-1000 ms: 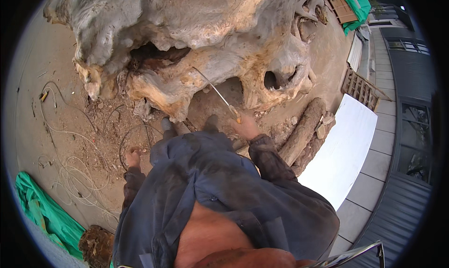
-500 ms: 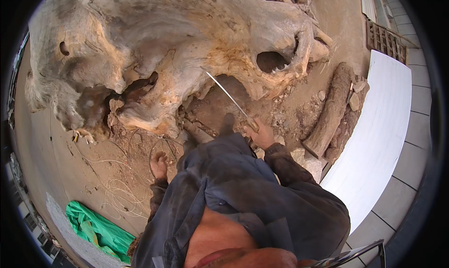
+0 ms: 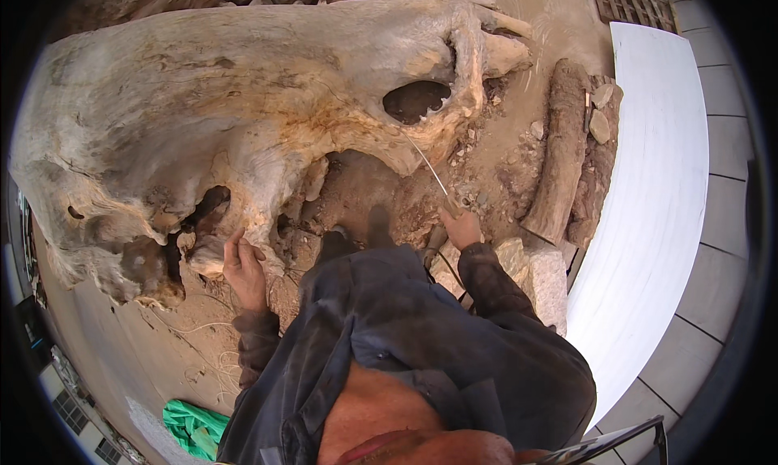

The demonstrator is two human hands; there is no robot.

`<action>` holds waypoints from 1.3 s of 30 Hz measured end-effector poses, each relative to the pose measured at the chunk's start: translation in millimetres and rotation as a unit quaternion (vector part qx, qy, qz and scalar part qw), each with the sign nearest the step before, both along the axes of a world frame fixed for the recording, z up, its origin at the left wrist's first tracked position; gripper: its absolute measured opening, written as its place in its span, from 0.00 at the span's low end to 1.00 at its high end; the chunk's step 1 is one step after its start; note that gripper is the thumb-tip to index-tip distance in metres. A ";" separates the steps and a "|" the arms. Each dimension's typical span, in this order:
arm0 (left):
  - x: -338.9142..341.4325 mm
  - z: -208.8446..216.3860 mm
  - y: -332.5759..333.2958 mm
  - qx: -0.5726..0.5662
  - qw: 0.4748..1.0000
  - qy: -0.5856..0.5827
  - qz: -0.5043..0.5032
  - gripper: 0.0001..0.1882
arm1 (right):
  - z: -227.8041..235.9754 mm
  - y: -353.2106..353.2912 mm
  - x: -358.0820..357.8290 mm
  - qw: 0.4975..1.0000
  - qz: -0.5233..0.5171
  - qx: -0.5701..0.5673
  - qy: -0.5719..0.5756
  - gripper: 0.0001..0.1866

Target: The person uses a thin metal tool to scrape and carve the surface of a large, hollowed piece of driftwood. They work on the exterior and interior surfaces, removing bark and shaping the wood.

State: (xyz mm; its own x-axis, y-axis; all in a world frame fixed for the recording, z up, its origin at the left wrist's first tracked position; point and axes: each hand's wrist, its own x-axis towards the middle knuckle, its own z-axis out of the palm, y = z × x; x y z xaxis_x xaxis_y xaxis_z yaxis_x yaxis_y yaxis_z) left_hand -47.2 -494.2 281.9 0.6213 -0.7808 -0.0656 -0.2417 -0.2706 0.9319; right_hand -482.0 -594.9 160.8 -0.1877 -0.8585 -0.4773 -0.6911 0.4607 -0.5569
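- The right hand (image 3: 462, 227) has its grip narrow around the near end of a long, thin, pale metal rod-like tool (image 3: 436, 179), presumably so the shaft can reach ahead.
- The tool slants forward and left, its far end over the huge, weathered, grey-and-tan trunk (image 3: 243, 84), below a dark oval hollow (image 3: 416, 102); contact cannot be told.
- The left hand (image 3: 245, 270) looks empty, its grip fairly wide with fingers loosely bent, by the trunk's lower edge, perhaps for balance; touching or not is unclear.
- A rough brown log (image 3: 559, 149) lies on the ground right of the trunk, beside a broad white sheet (image 3: 648, 181), apparently out of the way.
- Compared with half a second ago, the left hand is farther forward, the tool's tip is nearer the hollow, and more of the trunk's upper side shows.
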 end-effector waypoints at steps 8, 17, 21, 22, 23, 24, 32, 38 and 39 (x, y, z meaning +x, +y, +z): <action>4.0 76.4 -88.4 -0.133 0.983 -0.115 -0.053 0.18 | 33.1 -39.2 -11.6 0.991 -0.065 0.031 0.115 0.29; 29.0 141.6 -182.9 -0.306 0.925 -0.223 -0.047 0.18 | 44.4 -125.8 0.2 0.973 -0.097 0.043 0.203 0.28; 40.7 156.4 -216.4 -0.345 0.908 -0.233 -0.052 0.16 | 51.0 -153.0 14.7 0.974 -0.122 0.009 0.190 0.29; 42.3 158.7 -225.1 -0.350 0.905 -0.234 -0.054 0.16 | 50.3 -159.0 17.0 0.974 -0.122 0.005 0.190 0.29; 44.1 159.6 -234.8 -0.355 0.903 -0.235 -0.057 0.16 | 49.5 -166.1 17.6 0.974 -0.122 0.001 0.190 0.30; 46.1 160.6 -243.1 -0.358 0.901 -0.237 -0.061 0.16 | 45.9 -172.3 17.3 0.978 -0.108 0.008 0.178 0.30; 50.7 150.9 -304.1 -0.287 0.890 -0.342 -0.093 0.15 | 14.0 -240.3 1.2 0.985 -0.051 0.020 0.163 0.30; 41.5 136.0 -341.0 -0.181 0.884 -0.419 -0.102 0.17 | -9.9 -308.9 2.5 0.977 -0.055 0.066 0.196 0.30; 40.7 134.3 -344.8 -0.155 0.871 -0.454 -0.109 0.17 | -14.2 -316.0 1.2 0.976 -0.066 0.078 0.192 0.30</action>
State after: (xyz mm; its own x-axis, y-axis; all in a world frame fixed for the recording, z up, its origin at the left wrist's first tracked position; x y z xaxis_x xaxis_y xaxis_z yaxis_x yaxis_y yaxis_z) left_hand -6.5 -839.0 416.2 0.1423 -0.7794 0.6101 -0.9306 0.1047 0.3509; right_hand -480.8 -910.9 146.6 -0.4824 -0.7377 -0.4723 -0.7644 0.6178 -0.1842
